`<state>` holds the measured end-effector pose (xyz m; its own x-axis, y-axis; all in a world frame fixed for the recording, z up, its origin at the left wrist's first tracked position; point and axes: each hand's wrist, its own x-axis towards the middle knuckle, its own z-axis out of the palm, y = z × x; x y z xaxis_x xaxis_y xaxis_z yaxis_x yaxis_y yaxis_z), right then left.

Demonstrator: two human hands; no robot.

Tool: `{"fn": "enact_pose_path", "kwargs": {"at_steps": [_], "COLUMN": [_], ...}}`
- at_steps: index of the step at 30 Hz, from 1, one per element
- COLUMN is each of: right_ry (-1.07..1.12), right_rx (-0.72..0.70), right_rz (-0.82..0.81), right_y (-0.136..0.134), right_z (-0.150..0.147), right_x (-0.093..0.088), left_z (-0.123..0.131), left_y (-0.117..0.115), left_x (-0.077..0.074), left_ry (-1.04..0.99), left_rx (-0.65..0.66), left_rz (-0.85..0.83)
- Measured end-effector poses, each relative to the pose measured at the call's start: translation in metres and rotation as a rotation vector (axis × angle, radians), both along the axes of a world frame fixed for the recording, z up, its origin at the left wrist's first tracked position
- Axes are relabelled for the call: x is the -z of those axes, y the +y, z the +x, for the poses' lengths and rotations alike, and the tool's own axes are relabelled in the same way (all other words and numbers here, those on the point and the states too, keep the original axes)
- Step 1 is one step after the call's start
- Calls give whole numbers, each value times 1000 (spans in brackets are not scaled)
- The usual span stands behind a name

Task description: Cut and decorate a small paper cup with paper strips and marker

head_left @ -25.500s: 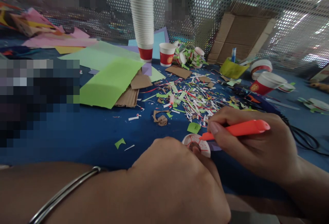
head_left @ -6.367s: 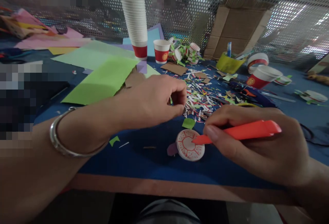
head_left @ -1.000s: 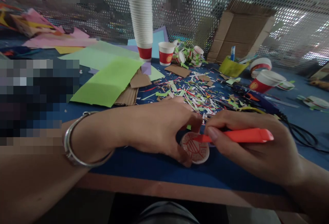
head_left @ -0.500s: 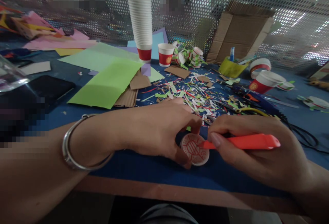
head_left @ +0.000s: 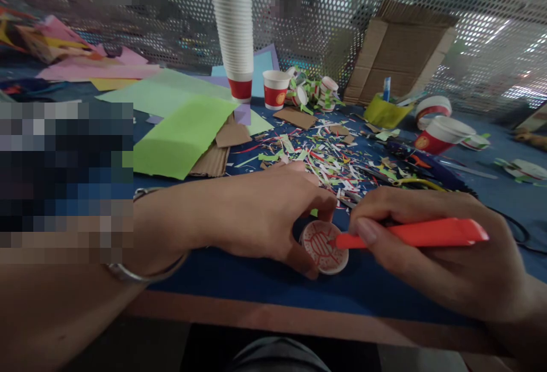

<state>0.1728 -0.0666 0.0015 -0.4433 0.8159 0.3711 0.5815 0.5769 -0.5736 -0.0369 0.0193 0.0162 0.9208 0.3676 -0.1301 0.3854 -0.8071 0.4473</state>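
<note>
My left hand (head_left: 273,209), reaching in over the table, has its thumb and fingers closed around the edge of a small round paper cup bottom (head_left: 321,258). Red lines and small marks are drawn on its pale face, with stripes in the middle. My right hand (head_left: 464,269) grips a red marker (head_left: 427,233) between thumb and fingers. The marker's front end is at the right part of the cup bottom; whether its tip touches the surface I cannot tell. A bit of green shows just behind the cup bottom, and paper scraps (head_left: 316,158) lie beyond both hands.
A tall stack of paper cups (head_left: 235,36) and a single paper cup (head_left: 276,90) stand behind. Green paper (head_left: 183,138) lies at left. Scissors (head_left: 421,183) and a tilted cup (head_left: 444,135) are at right. The table's front edge (head_left: 299,319) is close.
My right hand and the red marker have shifted slightly right, and the marker's front end has drawn back a little. My left hand keeps its hold on the cup bottom.
</note>
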Motion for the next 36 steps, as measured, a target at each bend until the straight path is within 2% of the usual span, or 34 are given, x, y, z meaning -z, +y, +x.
{"fn": "enact_pose_path", "kwargs": {"at_steps": [15, 36], "right_ry": [49, -33], "right_rx": [-79, 28], "right_rz": [-87, 16], "right_y": [4, 7], "right_z": [-7, 0], "right_x": [0, 3], "left_z": [3, 3], "left_y": [-1, -1], "left_x": [1, 2], "left_ry": [-39, 5], "left_rx": [-11, -12], "left_rz": [-9, -28]}}
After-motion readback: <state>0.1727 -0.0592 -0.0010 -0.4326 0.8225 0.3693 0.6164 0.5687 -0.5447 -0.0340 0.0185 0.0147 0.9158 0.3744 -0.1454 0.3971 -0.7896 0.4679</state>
